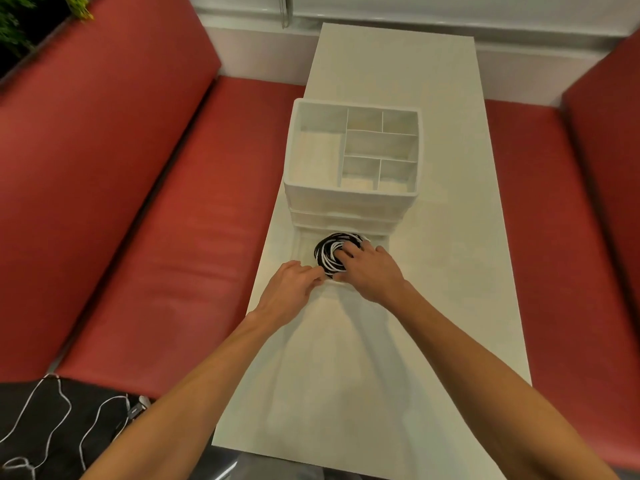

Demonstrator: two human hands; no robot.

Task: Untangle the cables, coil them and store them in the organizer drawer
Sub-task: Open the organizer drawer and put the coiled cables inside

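A white organizer [353, 199] stands on the white table, its bottom drawer [303, 252] pulled out toward me. Inside the drawer lies a coil of black and white cables [329, 252]. My right hand [370, 271] rests on the near right part of the coil, fingers spread over it. My left hand [291, 289] is at the drawer's front edge, fingertips touching the front lip beside the coil. Whether the left fingers pinch the drawer front is hard to tell.
The organizer's top tray [320, 154] has several open compartments. The white table [381, 358] runs between two red benches [156, 237]. A loose white cable [62, 410] lies on a black cloth at the lower left. A plant [20, 22] sits at the top left corner.
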